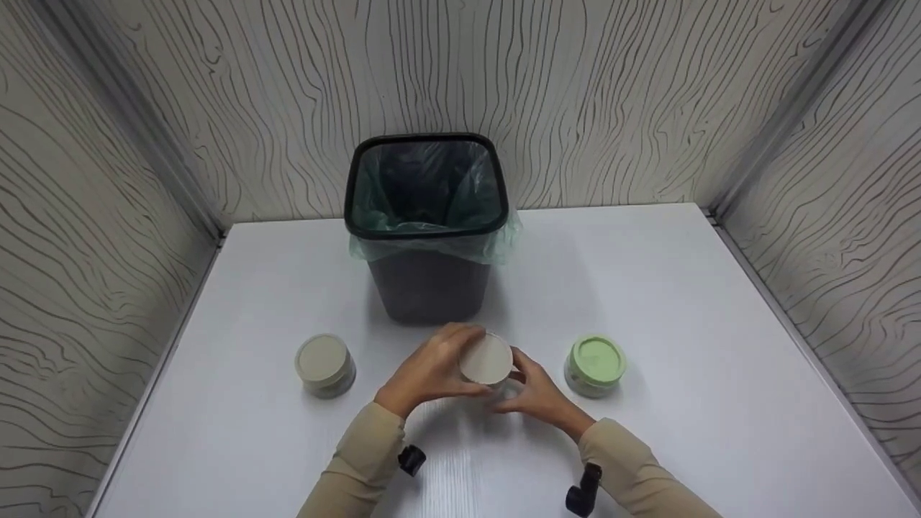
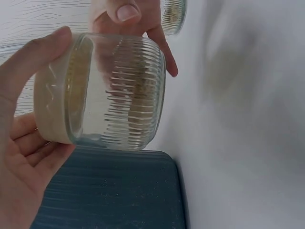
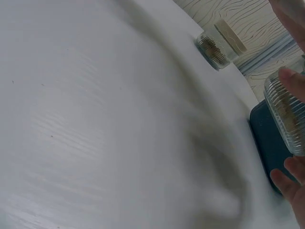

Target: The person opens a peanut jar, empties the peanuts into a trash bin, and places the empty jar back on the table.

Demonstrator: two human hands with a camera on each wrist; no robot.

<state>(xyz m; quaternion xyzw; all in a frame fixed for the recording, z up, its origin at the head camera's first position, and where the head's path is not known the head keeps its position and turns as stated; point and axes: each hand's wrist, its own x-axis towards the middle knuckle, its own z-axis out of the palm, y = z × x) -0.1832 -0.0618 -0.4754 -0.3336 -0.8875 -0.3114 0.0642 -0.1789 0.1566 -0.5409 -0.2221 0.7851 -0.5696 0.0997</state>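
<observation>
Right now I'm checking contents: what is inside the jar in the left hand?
The jar shows something brownish through its ribbed glass, toward the base; the ribs blur what it is. From above, the lid hides the inside.

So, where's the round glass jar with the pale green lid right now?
In the head view, the green-lidded jar stands on the white table, just right of the right hand and farther right of the held beige-lidded glass jar.

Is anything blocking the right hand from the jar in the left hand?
Nothing visible stands between the right hand and the jar; whether they touch is unclear. The left hand grips its lid.
</observation>
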